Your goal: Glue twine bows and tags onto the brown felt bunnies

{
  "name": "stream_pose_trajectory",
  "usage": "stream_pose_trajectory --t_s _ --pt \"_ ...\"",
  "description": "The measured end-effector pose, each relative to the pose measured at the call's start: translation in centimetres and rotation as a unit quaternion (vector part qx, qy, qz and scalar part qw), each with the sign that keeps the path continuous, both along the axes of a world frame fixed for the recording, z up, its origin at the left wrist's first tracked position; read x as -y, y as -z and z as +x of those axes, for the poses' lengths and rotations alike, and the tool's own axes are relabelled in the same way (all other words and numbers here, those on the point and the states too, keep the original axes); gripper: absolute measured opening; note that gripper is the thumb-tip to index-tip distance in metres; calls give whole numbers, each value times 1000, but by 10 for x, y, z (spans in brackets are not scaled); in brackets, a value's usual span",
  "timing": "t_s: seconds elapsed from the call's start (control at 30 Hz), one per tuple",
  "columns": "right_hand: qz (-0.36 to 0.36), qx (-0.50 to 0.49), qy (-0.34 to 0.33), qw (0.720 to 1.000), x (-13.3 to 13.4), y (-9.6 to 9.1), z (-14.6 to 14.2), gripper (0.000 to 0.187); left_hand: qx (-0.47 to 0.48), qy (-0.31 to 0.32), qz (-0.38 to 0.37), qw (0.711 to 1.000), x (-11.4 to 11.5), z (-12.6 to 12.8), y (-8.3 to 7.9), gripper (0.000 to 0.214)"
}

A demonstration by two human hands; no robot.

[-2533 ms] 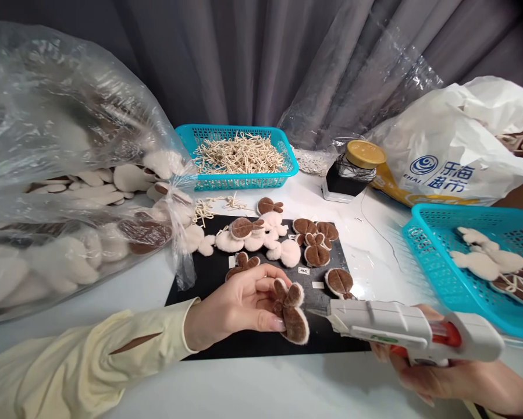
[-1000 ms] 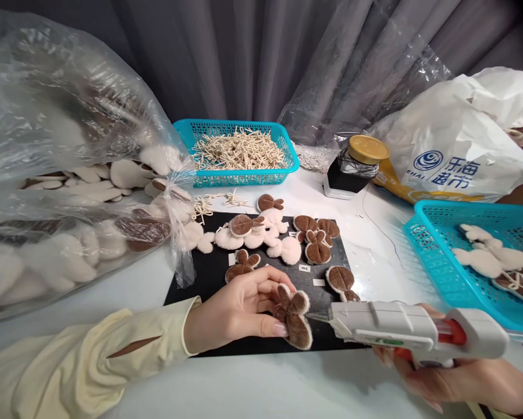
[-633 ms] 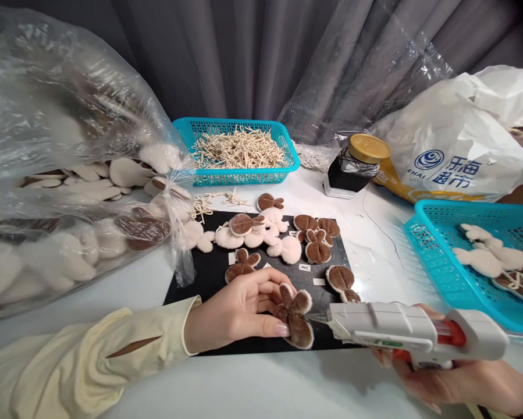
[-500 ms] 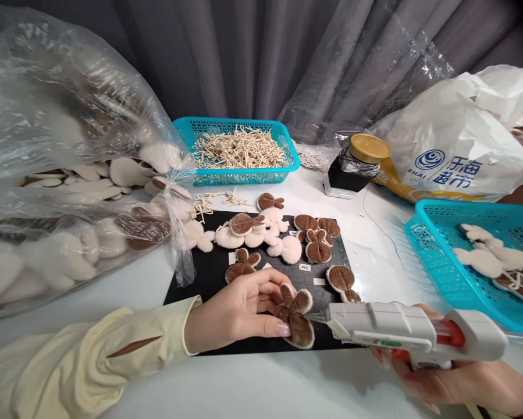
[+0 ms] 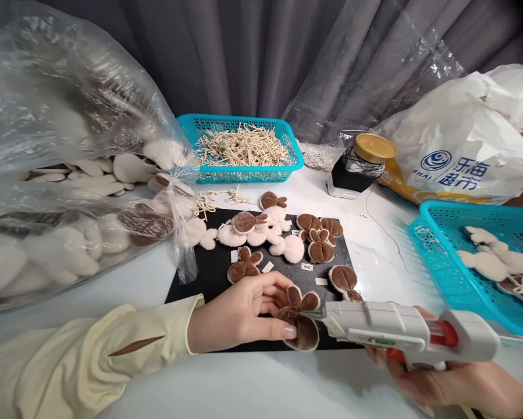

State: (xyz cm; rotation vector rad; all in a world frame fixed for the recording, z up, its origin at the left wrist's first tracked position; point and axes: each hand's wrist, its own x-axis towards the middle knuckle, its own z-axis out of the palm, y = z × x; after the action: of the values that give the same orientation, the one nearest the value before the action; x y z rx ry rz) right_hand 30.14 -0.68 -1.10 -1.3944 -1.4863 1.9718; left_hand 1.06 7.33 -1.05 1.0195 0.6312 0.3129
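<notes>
My left hand (image 5: 239, 311) pinches a brown plush rabbit-shaped piece (image 5: 302, 319) with a cream fringe at the near edge of a black mat (image 5: 217, 273). My right hand (image 5: 440, 384) grips a white glue gun (image 5: 401, 333) from below. The gun lies level, and its metal tip touches the piece where the ears meet the body. Several more brown and cream plush pieces (image 5: 287, 233) lie scattered across the mat.
A clear bag of plush pieces (image 5: 69, 192) fills the left. A teal basket of cream string bows (image 5: 241, 148) stands at the back, with a gold-lidded jar (image 5: 359, 163) and a white shopping bag (image 5: 453, 151) to its right. Another teal basket (image 5: 475, 262) holds plush pieces.
The glue gun has moved left until its tip reached the plush piece, which my left hand has turned and shifted slightly to the right.
</notes>
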Motion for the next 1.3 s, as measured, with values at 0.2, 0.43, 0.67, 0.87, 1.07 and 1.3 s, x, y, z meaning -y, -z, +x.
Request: stream_pose_trajectory --t_s 0.2,0.43,0.67,0.87,1.07,1.3 --pt "-70 -65 30 995 0 -13 -12 22 -8 -7 -13 1000 0 1 -1 35" --pt "-65 -159 35 984 1 2 -21 30 7 19 -2 1000 -2 0 3 35" --pt "252 154 127 947 -1 -14 -3 18 33 -7 -31 999 -4 -2 5 37" --pt "463 406 -15 788 -18 4 27 29 40 -25 -26 999 -3 -2 5 34" --pt "524 473 -99 701 -26 31 50 56 31 -12 -40 999 2 -2 3 32" --pt "595 473 -44 649 -29 2 42 53 40 -27 -54 997 6 -3 4 35"
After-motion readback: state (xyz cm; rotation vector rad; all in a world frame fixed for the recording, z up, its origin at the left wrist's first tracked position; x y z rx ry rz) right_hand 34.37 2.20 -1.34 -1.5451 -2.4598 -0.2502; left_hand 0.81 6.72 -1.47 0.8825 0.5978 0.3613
